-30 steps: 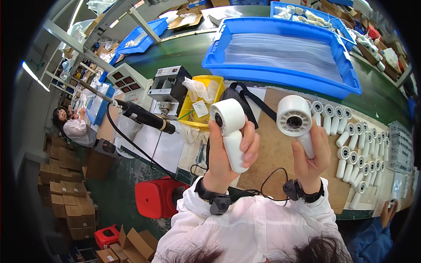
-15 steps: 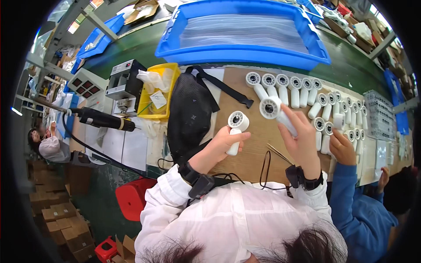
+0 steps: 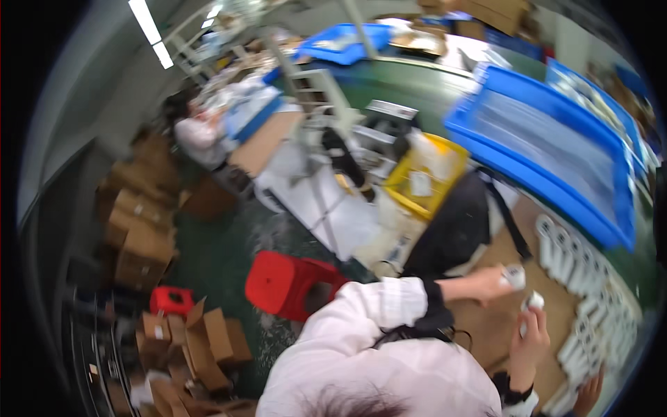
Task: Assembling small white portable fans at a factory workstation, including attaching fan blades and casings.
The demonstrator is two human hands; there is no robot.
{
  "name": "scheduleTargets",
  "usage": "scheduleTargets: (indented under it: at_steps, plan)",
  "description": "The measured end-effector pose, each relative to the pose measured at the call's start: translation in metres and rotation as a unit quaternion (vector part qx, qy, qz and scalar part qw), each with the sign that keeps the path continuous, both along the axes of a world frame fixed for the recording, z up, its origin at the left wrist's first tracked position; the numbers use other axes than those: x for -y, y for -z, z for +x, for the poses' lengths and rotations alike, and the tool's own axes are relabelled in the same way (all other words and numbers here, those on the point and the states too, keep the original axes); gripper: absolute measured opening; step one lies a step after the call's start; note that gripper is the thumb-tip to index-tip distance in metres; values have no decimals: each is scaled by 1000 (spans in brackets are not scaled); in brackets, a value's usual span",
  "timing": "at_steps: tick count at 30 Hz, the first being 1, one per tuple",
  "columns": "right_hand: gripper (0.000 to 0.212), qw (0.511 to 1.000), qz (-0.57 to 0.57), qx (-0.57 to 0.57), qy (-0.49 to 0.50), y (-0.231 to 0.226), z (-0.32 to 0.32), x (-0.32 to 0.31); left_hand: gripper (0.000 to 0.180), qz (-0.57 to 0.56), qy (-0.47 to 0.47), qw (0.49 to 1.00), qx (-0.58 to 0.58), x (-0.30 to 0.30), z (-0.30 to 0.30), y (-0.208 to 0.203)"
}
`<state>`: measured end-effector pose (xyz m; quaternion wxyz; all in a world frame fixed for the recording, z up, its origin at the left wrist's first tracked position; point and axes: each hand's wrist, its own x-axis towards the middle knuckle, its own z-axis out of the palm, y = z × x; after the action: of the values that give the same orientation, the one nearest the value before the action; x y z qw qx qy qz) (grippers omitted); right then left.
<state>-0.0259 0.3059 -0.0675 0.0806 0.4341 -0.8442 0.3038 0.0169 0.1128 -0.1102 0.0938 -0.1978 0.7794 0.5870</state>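
Note:
My left hand (image 3: 484, 284) is closed round a white handheld fan (image 3: 514, 277), its round head showing beyond the fingers. A second white handheld fan (image 3: 533, 301) is in my right hand (image 3: 529, 342), fingers wrapped round its handle. Both hands are over the brown work board (image 3: 486, 337), the two fans close together but apart. To the right of them lie several more white handheld fans (image 3: 568, 258) in rows. A black mesh bag (image 3: 453, 233) with a strap rests beyond my left hand. The picture is smeared by motion, so fine detail is lost.
A large blue tray (image 3: 517, 156) and a yellow bin (image 3: 445, 182) stand on the bench. A black power screwdriver (image 3: 345, 161) hangs left of the bin. On the floor are a red stool (image 3: 274, 281) and cardboard boxes (image 3: 142, 236). A co-worker's hand (image 3: 589, 395) is at lower right.
The view has swung left, so the bench and my hands appear farther right and tilted. Both hands keep hold of their fans.

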Motion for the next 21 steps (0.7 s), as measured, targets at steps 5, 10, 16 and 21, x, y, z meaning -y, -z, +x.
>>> scheduleTargets:
  at_steps: [5,10,16,21]
  plan:
    - [20,991,52,69,-103,19,14,15,39,-195,39,979,-38,10,0,31]
    - [33,975,126,102,-151,25,34,23,32,-360,116,920,-103,11,8,0]
    - [43,965,108,146,-188,30,25,38,31,-345,18,934,-87,22,14,-6]
    - [32,968,-43,177,-170,11,0,12,29,-468,-18,840,-274,7,24,-16]
